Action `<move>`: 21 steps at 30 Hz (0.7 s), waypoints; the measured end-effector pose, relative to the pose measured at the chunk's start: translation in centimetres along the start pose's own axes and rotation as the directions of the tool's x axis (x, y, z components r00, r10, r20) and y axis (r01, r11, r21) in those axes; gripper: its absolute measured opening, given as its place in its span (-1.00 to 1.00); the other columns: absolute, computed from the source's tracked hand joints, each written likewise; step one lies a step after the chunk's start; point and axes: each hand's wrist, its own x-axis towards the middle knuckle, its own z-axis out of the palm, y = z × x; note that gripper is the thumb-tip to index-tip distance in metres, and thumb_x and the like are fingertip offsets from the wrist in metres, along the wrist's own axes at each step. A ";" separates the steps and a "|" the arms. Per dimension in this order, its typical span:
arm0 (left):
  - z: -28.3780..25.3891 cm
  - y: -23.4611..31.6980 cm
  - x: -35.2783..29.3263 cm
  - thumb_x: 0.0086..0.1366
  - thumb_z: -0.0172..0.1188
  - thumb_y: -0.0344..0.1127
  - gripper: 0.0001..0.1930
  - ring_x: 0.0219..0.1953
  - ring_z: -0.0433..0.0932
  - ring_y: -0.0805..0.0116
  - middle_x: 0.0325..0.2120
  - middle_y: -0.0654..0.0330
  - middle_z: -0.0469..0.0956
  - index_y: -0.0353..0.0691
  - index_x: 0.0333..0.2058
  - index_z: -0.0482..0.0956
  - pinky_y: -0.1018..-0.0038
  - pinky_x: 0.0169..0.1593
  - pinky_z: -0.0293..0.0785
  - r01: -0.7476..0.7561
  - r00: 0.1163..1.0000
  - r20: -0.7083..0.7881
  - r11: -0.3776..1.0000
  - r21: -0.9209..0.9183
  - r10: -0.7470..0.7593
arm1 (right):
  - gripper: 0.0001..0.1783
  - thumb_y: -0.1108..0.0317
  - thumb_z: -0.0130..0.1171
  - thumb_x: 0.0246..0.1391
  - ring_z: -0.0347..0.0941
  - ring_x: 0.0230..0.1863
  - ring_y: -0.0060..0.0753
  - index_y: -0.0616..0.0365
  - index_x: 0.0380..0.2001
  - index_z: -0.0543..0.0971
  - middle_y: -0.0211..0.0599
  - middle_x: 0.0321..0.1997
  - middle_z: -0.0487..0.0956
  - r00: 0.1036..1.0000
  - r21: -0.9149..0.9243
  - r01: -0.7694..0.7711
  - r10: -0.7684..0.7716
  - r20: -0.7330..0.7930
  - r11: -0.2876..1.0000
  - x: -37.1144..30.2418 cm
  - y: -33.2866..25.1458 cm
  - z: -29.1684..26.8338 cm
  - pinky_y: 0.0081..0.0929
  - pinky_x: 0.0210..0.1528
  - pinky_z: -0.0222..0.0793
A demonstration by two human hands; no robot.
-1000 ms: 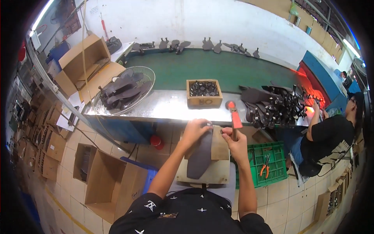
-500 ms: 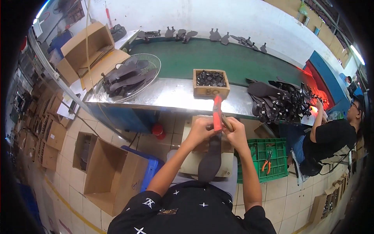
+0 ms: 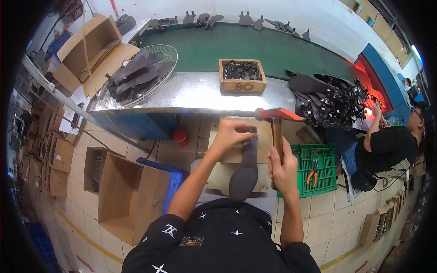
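Before my torso lies a dark shoe sole (image 3: pixel 243 182), its broad end toward me and its narrow end on a wooden block (image 3: pixel 230 150). My left hand (image 3: pixel 230 139) is closed on the narrow end, thumb and fingertips pinching it. To the right of the sole, my right hand (image 3: pixel 283 164) grips a hammer (image 3: pixel 276 129) by its wooden handle. The hammer's red head (image 3: pixel 286 114) is raised beyond the sole's narrow end, lying crosswise and apart from it. Whatever sits between my left fingertips is too small to make out.
A wooden box (image 3: pixel 243 86) of small black pieces stands on the metal bench (image 3: pixel 191 88). Left is a wire basket (image 3: pixel 170 68) of soles; right, a heap of soles (image 3: pixel 314 91). A green crate (image 3: pixel 330 164) holds orange-handled pliers (image 3: pixel 312 177). A co-worker (image 3: pixel 391 143) sits right.
My right hand has moved away from my left and back toward me. The hammer has turned from head-lengthwise to crosswise, with its handle now upright in my fist. The left hand stays at the sole.
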 end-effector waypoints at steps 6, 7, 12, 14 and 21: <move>-0.2 0.2 0.1 0.05 0.40 -0.40 -0.76 -0.35 0.55 0.60 -0.42 0.27 0.67 -0.36 -0.28 0.70 0.61 -0.21 0.50 0.034 0.999 0.014 0.999 -0.006 -0.034 | -0.56 0.41 0.07 0.26 0.58 -0.29 -0.17 0.33 0.17 0.36 0.07 -0.24 0.59 0.972 -0.269 0.229 -0.236 0.008 0.936 -2.9 -1.5 -0.4 -0.31 -0.20 0.47; -0.2 0.4 0.1 0.04 0.41 -0.39 -0.75 -0.34 0.54 0.61 -0.43 0.29 0.66 -0.37 -0.27 0.70 0.62 -0.18 0.49 0.093 0.995 0.034 0.993 -0.072 -0.091 | -0.57 0.42 0.07 0.25 0.57 -0.25 0.05 0.35 0.15 0.37 0.15 -0.21 0.58 0.952 -0.347 0.298 -0.302 0.044 0.889 -2.6 0.1 -0.2 -0.27 -0.19 0.46; -0.7 -0.2 -0.2 0.04 0.44 -0.31 -0.58 -0.26 0.59 0.52 -0.28 0.21 0.68 -0.34 -0.11 0.63 0.54 -0.11 0.49 0.104 0.992 0.074 0.994 0.026 -0.105 | -0.57 0.43 0.07 0.25 0.57 -0.30 -0.02 0.38 0.15 0.36 0.11 -0.25 0.59 0.954 -0.378 0.298 -0.276 0.113 0.876 -2.7 -2.6 -1.3 -0.32 -0.25 0.46; -0.7 -0.1 -0.7 0.03 0.42 -0.25 -0.25 -0.07 0.60 0.23 -0.15 0.14 0.67 -0.28 0.21 0.35 0.34 0.13 0.38 -0.149 0.989 0.047 0.921 0.359 0.142 | -0.57 0.47 0.03 0.25 0.55 -0.36 -0.33 0.42 0.15 0.36 -0.06 -0.30 0.59 0.955 -0.251 0.250 -0.281 -0.096 0.935 -5.0 -5.4 -2.3 -0.45 -0.28 0.45; -0.8 -1.2 -1.2 0.09 0.33 0.02 0.03 0.25 0.34 0.20 0.01 0.19 0.58 -0.22 0.39 -0.08 0.01 0.39 -0.21 -0.138 0.990 0.090 0.732 0.667 0.105 | -0.56 0.47 0.09 0.21 0.55 -0.23 0.20 0.36 0.13 0.35 0.16 -0.17 0.56 0.957 -0.393 0.281 -0.286 0.047 0.875 -2.4 1.5 -0.1 -0.22 -0.21 0.46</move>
